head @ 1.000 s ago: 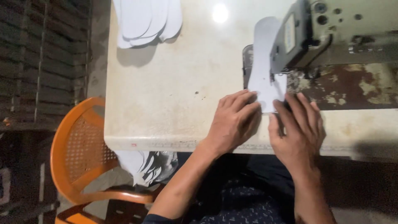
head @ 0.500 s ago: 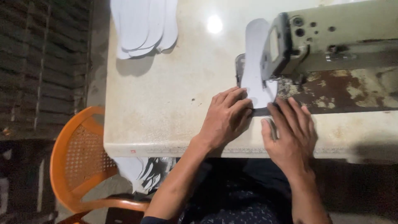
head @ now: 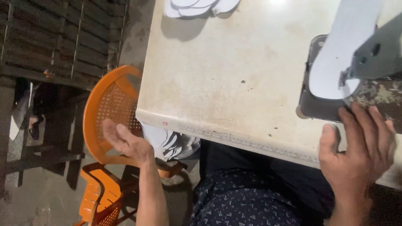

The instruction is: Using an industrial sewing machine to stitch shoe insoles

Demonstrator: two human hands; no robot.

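Observation:
My left hand hangs below the table edge beside the orange chair, fingers spread and holding nothing. It is close to a pile of white sole-shaped pieces on the chair seat, not touching it. My right hand lies flat at the table's near edge, fingertips on the dark needle plate and the rusty machine bed. A white sole-shaped piece lies on that plate, under the grey head of the sewing machine.
The cream table is stained; another stack of white pieces lies at its far edge. The orange plastic chair stands at its left, with a dark slatted wall and wooden bench beyond. My lap in dark patterned cloth fills the bottom.
My left hand has left the white piece at the machine and dropped down left beside the chair. My right hand has slid back from the piece. The view has moved closer and leftward.

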